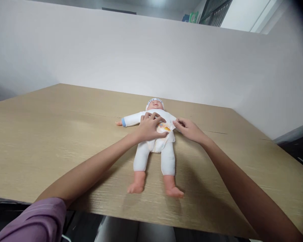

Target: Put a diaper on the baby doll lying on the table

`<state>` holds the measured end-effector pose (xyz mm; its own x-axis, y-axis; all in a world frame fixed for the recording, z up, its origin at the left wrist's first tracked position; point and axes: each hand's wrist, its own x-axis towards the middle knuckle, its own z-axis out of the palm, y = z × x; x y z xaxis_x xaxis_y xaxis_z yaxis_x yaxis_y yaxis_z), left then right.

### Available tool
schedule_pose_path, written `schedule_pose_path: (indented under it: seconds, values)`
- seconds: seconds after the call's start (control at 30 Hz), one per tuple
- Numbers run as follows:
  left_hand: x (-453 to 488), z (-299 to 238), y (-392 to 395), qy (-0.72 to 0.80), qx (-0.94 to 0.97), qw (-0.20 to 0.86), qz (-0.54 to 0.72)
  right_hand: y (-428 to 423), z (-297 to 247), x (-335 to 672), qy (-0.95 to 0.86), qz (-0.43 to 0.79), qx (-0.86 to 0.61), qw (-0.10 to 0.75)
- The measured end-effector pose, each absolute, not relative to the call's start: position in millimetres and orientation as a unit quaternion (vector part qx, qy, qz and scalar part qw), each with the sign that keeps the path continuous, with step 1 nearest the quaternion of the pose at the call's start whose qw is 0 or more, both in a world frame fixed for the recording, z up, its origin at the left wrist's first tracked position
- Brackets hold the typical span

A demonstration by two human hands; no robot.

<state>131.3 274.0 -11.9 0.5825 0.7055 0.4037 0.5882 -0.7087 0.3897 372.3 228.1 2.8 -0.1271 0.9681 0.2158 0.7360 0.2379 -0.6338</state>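
Note:
A baby doll [168, 161] in a white suit and a white cap lies on its back on the table, its feet toward me. Around its hips is a white diaper [156, 146] with an orange and yellow print at the front. My left hand [149, 128] rests over the doll's belly and the diaper's front, fingers spread. At the doll's side on the right, my right hand [190, 129] is closed in a pinch on the diaper's white side edge. The doll's arm on that side is mostly hidden behind my right hand.
The wooden table [65, 141] has a thin seam across it, and its front edge is close to my body. A white partition [131, 50] rises behind the far edge. Past its top, a green package [193, 17] shows.

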Motion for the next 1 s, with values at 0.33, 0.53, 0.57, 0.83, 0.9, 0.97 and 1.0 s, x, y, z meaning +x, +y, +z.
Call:
schedule_pose_path:
  seconds: [0.33,0.53,0.57,0.83,0.9,0.97,1.0]
  values:
    - [129.0,-12.3,276.6,0.382,0.870,0.155,0.271,244.1,-0.9,318.5,-0.742,0.147,-0.590,0.283]
    - [129.1,-16.6,279.5,0.378,0.868,0.163,0.277,206.9,-22.2,323.4,-0.766,0.073,-0.510,0.385]
    - [129.2,-17.4,279.7,0.379,0.867,0.168,0.276,201.4,-26.9,323.2,-0.780,0.068,-0.492,0.382]
    - [109.7,-6.7,286.2,0.297,0.860,0.287,0.298,193.0,-52.7,331.0,-0.824,0.052,-0.432,0.362]
    - [94.4,-7.0,299.3,0.285,0.828,0.346,0.338,197.1,-55.8,342.2,-0.814,0.038,-0.448,0.368]
    - [76.8,-13.3,316.8,0.337,0.801,0.319,0.379,204.3,-61.5,357.6,-0.789,0.005,-0.493,0.366]
    - [68.1,-18.3,325.7,0.376,0.799,0.271,0.383,209.3,-65.3,365.9,-0.772,-0.017,-0.523,0.362]
